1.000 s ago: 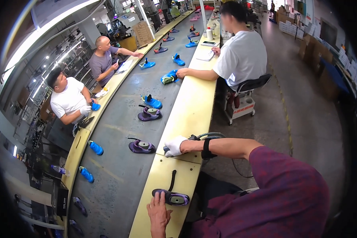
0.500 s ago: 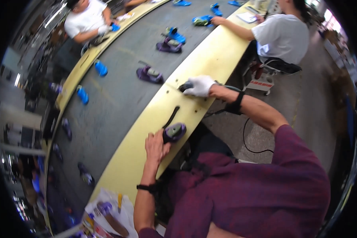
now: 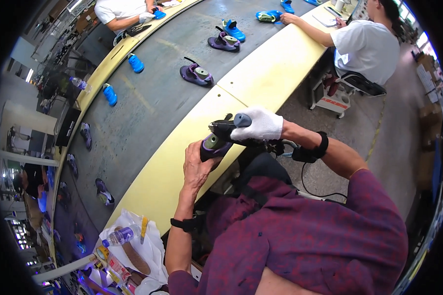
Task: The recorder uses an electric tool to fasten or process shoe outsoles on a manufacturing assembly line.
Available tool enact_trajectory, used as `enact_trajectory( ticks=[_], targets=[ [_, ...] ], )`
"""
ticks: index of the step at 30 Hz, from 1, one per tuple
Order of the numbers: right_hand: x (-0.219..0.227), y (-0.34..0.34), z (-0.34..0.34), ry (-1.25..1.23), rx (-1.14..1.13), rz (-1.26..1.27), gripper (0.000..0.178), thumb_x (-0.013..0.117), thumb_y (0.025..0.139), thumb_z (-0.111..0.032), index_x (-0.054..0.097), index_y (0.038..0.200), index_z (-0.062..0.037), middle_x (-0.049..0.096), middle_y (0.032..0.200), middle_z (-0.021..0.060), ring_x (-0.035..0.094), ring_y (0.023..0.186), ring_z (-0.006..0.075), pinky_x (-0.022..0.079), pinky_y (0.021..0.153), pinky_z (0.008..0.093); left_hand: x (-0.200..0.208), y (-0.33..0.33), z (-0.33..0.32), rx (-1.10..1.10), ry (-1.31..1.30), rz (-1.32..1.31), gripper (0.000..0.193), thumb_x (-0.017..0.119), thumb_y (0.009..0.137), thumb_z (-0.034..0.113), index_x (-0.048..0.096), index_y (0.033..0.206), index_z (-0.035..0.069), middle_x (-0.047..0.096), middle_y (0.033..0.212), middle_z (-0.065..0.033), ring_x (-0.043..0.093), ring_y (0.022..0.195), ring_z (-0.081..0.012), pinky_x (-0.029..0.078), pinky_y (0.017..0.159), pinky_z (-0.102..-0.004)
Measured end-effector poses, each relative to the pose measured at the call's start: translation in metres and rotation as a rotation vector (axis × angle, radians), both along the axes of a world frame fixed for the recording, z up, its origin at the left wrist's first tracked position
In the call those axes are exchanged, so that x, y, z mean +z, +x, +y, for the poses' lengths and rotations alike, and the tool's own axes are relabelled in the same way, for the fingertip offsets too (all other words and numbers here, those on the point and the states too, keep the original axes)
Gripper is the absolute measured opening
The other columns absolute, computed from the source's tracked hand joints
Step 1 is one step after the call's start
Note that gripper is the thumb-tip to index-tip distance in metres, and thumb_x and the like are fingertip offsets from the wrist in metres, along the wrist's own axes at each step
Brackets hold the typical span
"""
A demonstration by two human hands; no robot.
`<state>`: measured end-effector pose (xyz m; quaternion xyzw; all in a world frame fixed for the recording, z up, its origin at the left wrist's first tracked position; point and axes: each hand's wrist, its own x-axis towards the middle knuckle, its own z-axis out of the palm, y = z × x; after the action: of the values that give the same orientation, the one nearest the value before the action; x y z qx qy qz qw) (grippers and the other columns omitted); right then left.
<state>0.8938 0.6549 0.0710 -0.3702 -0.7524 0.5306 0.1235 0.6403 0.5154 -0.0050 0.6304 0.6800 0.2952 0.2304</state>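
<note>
A purple and black sandal (image 3: pixel 206 152) with a grey-green block inside is on the cream ledge. My bare left hand (image 3: pixel 196 166) closes round its near side. My right hand (image 3: pixel 261 124), in a white glove, grips a dark hand tool (image 3: pixel 222 130) with a grey rounded knob. The tool's front end lies over the far end of the sandal, and whether they touch is hard to tell. Part of the sandal is hidden beneath the tool. A cable or hose trails from the tool below my right wrist.
Beyond the ledge (image 3: pixel 155 184), a grey conveyor (image 3: pixel 147 118) carries purple-black sandals (image 3: pixel 198 74) and blue shoes (image 3: pixel 136 63). A plastic bottle (image 3: pixel 120 236) lies on white wrapping at the lower left. One person (image 3: pixel 362 46) sits at the right; another works across the conveyor.
My right hand has lifted the tool off the ledge and brought it back to the sandal. My left hand now wraps the sandal more closely.
</note>
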Motion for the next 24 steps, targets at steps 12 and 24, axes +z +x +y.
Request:
enact_trajectory(
  ticks=[12,24],
  targets=[
    [-0.002,-0.008,0.003,0.106,0.038,0.046,0.039,0.08,0.09,-0.037,0.075,0.102,-0.0009,0.071,0.082,0.0094,0.066,0.075,0.0159,0.055,0.073,0.0347,-0.01,-0.017,-0.005,-0.062,-0.064,-0.114,0.069,0.09,0.075,0.028,0.063,0.134,0.003,0.062,0.119,-0.0188,0.062,0.116,-0.0379,0.05,0.1,-0.0454],
    [-0.096,0.008,0.162,0.482,-0.064,-0.257,0.042,0.071,0.092,-0.044,0.077,0.111,-0.0062,0.077,0.1,0.0183,0.073,0.091,0.0327,0.057,0.084,0.0428,0.009,-0.125,-0.023,-0.115,0.044,0.275,0.059,0.064,0.087,0.006,0.055,0.144,-0.001,0.059,0.142,-0.0259,0.055,0.131,-0.0464,0.042,0.113,-0.0534]
  ],
)
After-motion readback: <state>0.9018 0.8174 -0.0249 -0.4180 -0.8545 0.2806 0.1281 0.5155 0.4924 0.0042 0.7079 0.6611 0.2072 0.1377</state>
